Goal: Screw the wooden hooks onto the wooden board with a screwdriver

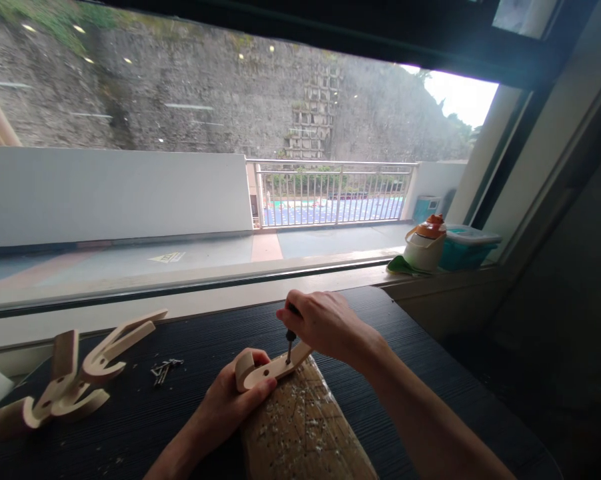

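Note:
My right hand point(325, 323) is closed around the handle of a screwdriver point(290, 347), whose tip stands upright on a pale wooden hook point(265, 370). My left hand point(230, 403) grips that hook at its curved end, thumb on top, and holds it down on a scarred wooden board point(303, 427). The board lies on a dark table point(380, 347). A small heap of screws point(165, 369) rests to the left of my hands.
More wooden hooks point(75, 380) lie piled at the table's left. On the window sill at the right stand a white jug with an orange lid point(425, 247) and a teal box point(465, 247). A large window runs behind the table.

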Tool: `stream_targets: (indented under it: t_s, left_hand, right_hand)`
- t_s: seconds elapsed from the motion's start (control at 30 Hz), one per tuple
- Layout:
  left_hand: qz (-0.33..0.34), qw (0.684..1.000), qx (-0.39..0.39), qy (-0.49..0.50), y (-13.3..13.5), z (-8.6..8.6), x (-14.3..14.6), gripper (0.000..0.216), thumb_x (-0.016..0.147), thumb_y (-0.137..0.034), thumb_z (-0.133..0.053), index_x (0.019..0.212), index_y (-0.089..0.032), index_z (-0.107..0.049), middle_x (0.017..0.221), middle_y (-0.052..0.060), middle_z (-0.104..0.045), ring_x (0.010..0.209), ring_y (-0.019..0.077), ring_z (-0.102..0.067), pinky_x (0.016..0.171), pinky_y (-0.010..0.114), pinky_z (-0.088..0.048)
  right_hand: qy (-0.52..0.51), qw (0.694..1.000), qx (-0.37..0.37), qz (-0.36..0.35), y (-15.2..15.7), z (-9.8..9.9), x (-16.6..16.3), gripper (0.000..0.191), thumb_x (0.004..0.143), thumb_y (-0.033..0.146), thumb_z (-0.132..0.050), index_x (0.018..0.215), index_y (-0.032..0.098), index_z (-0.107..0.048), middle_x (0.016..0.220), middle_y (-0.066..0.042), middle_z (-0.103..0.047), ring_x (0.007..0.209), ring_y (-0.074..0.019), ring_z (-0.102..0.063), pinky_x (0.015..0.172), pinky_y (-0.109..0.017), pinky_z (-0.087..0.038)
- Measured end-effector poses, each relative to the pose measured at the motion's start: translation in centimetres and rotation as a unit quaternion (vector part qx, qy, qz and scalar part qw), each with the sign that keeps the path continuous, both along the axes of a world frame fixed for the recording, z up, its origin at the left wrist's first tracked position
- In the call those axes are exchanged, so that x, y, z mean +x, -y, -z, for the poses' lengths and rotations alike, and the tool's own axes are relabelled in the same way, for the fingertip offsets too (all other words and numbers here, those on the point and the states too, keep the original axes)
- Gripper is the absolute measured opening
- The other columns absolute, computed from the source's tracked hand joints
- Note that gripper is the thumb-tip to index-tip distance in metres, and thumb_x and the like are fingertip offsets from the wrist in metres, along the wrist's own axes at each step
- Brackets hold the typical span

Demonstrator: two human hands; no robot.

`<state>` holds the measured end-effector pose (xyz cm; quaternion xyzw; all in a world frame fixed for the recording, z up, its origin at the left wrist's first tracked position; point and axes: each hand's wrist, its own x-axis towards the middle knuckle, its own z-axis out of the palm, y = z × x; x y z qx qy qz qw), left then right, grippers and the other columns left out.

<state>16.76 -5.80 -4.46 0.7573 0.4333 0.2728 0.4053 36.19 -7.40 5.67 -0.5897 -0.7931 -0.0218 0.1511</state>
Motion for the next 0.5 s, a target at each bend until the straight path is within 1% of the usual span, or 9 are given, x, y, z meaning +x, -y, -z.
stream_targets:
  t_s: [0.1, 0.2, 0.27, 0.4, 0.5]
  left_hand:
    - [0.002, 1.000, 0.000, -0.002, -0.03, -0.14, 0.04, 0.027, 0.076, -0.043, -0.054, 0.089, -0.019, -0.056, 0.077, 0.000, -0.059, 0.069, 0.0163, -0.053, 0.063, 0.024, -0.043]
    - [0.003, 1.000, 0.001, -0.012, 0.00, -0.28, 0.03, 0.026, 0.077, -0.042, -0.054, 0.089, -0.019, -0.056, 0.079, 0.000, -0.060, 0.071, 0.0166, -0.054, 0.064, 0.025, -0.043]
    - [0.000, 1.000, 0.000, -0.016, 0.04, -0.32, 0.01, 0.026, 0.077, -0.043, -0.054, 0.089, -0.020, -0.055, 0.080, 0.000, -0.060, 0.072, 0.0170, -0.054, 0.065, 0.025, -0.043]
    - [-0.001, 1.000, -0.006, -0.010, 0.12, -0.31, -0.01, 0.027, 0.076, -0.044, -0.054, 0.089, -0.020, -0.054, 0.077, 0.000, -0.058, 0.069, 0.0160, -0.053, 0.063, 0.024, -0.043]
    - [-0.002, 1.000, -0.004, -0.006, 0.17, -0.35, -0.01, 0.027, 0.076, -0.044, -0.054, 0.088, -0.020, -0.055, 0.076, -0.001, -0.059, 0.068, 0.0158, -0.053, 0.062, 0.024, -0.043]
  right_hand:
    - [-0.025, 0.998, -0.002, -0.050, 0.45, -0.34, 0.17, 0.024, 0.090, 0.037, -0.038, 0.096, 0.022, -0.057, 0.081, -0.001, -0.066, 0.068, -0.0127, -0.056, 0.055, -0.024, -0.025]
    - [-0.028, 0.997, -0.006, -0.077, 0.63, -0.54, 0.20, 0.021, 0.090, 0.029, -0.039, 0.094, 0.022, -0.058, 0.083, 0.000, -0.066, 0.068, -0.0109, -0.055, 0.056, -0.024, -0.025]
    - [-0.021, 0.997, -0.014, -0.072, 0.53, -0.53, 0.18, 0.023, 0.091, 0.032, -0.039, 0.090, 0.020, -0.059, 0.079, -0.001, -0.065, 0.065, -0.0106, -0.053, 0.055, -0.024, -0.024]
    - [-0.011, 0.999, -0.020, -0.037, 0.05, -0.32, 0.17, 0.027, 0.090, 0.039, -0.039, 0.088, 0.020, -0.059, 0.071, -0.001, -0.063, 0.058, -0.0104, -0.050, 0.051, -0.025, -0.022]
    - [0.004, 1.000, -0.022, -0.012, -0.17, -0.18, 0.05, 0.032, 0.090, 0.043, -0.037, 0.084, 0.019, -0.058, 0.067, -0.001, -0.062, 0.057, -0.0113, -0.051, 0.050, -0.025, -0.021]
